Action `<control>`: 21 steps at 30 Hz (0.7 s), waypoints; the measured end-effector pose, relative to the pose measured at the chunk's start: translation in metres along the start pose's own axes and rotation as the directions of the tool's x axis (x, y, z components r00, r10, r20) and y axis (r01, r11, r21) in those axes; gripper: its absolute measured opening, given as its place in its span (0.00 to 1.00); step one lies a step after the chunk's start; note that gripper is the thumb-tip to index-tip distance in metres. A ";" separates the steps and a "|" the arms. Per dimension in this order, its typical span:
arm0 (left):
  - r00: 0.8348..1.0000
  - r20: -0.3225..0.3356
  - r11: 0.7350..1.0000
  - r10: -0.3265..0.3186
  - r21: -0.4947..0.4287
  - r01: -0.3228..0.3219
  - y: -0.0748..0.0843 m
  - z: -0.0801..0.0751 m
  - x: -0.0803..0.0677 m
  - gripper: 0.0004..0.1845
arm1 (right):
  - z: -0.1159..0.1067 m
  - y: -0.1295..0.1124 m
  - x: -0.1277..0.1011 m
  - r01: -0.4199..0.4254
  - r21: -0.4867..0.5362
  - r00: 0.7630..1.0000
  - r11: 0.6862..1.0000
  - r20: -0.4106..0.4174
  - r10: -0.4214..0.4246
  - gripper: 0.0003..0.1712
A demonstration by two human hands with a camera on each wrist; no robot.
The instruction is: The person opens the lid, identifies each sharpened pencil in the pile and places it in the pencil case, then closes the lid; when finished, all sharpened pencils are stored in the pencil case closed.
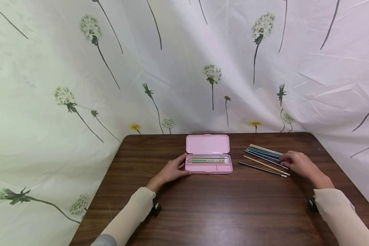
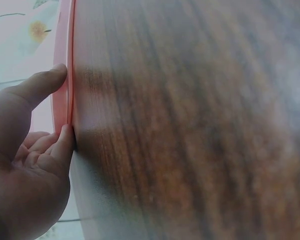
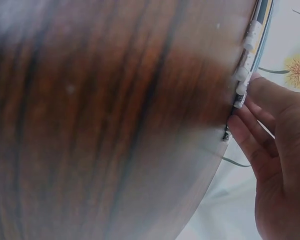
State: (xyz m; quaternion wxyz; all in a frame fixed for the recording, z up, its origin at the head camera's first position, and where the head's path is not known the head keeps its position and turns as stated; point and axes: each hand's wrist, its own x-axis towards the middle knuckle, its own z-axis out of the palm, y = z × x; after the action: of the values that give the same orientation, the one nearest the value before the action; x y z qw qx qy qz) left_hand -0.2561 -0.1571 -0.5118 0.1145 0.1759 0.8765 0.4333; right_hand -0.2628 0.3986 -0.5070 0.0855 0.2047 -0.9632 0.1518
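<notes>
A pink pencil case (image 1: 208, 168) lies on the table with its lid (image 1: 207, 143) laid back. Several pencils (image 1: 207, 160) rest side by side in its long rear compartment. My left hand (image 1: 173, 169) holds the case's left end, thumb at the front corner; the left wrist view shows the case's edge (image 2: 64, 102) at the fingertips. To the right, several loose blue, dark and tan pencils (image 1: 264, 152) lie slanted. My right hand (image 1: 298, 164) pinches at their eraser ends (image 3: 243, 75); which pencil it holds is partly hidden.
A tan pencil (image 1: 264, 165) and a black pencil (image 1: 261, 169) lie apart in front of the bunch. The brown wooden table (image 1: 215, 212) reaches back to a white flower-printed cloth (image 1: 178, 75), which hangs behind and along both sides.
</notes>
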 end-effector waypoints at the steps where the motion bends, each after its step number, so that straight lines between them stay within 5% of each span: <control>1: 1.000 0.000 1.000 -0.003 -0.002 0.003 0.000 0.000 0.000 0.49 | 0.000 -0.001 0.000 -0.001 0.001 1.000 1.000 -0.003 0.001 0.06; 15: 1.000 0.006 1.000 0.008 -0.011 -0.008 -0.002 0.000 0.000 0.49 | 0.005 -0.001 -0.003 0.021 -0.012 0.999 1.000 -0.043 -0.022 0.05; 21: 1.000 0.000 1.000 -0.004 0.001 0.004 -0.003 0.000 0.001 0.49 | 0.004 -0.003 -0.005 0.096 -0.038 0.987 0.995 -0.125 -0.100 0.08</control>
State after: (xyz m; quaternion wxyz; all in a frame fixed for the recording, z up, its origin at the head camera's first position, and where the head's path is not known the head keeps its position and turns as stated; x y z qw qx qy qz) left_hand -0.2575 -0.1584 -0.5149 0.1155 0.1742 0.8771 0.4325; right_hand -0.2577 0.3965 -0.5109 0.1570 0.2405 -0.9469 0.1446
